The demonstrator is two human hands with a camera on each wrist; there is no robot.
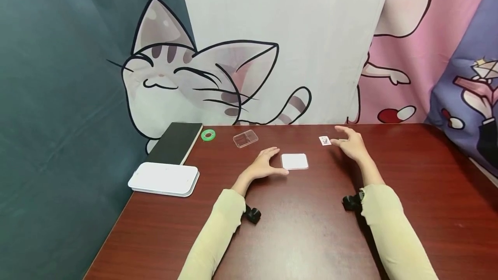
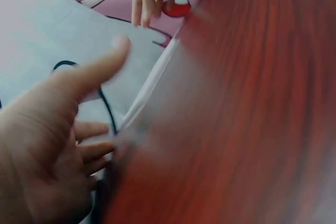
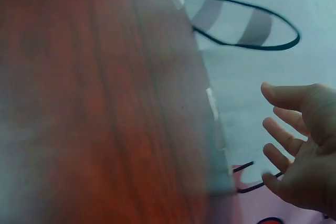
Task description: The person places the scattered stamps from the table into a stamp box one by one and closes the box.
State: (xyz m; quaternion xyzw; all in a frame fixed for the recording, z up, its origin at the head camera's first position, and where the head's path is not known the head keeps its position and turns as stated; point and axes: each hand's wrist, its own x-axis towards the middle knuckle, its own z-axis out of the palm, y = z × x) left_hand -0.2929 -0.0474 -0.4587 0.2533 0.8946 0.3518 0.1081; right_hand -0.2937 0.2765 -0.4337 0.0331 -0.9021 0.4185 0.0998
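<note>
My left hand (image 1: 264,165) hovers over the table with thumb and fingers spread apart, just left of a small white rounded rectangle with a clear rim (image 1: 294,161). Nothing shows between its fingers, and in the left wrist view the same hand (image 2: 47,129) looks empty. Farther right, my right hand (image 1: 352,145) is held above the table beside a small white square of paper (image 1: 324,141) with a dark print. Its fingertips appear close to the square; contact is hard to tell. The right wrist view shows this hand (image 3: 310,140) with loosely bent, parted fingers and nothing held.
A clear plastic case (image 1: 245,138) lies near the table's back edge. Left of it are a green tape roll (image 1: 204,135), a black notebook (image 1: 175,141) and a white flat box (image 1: 163,178). A printed cloth (image 1: 330,55) hangs behind the wooden table (image 1: 295,237).
</note>
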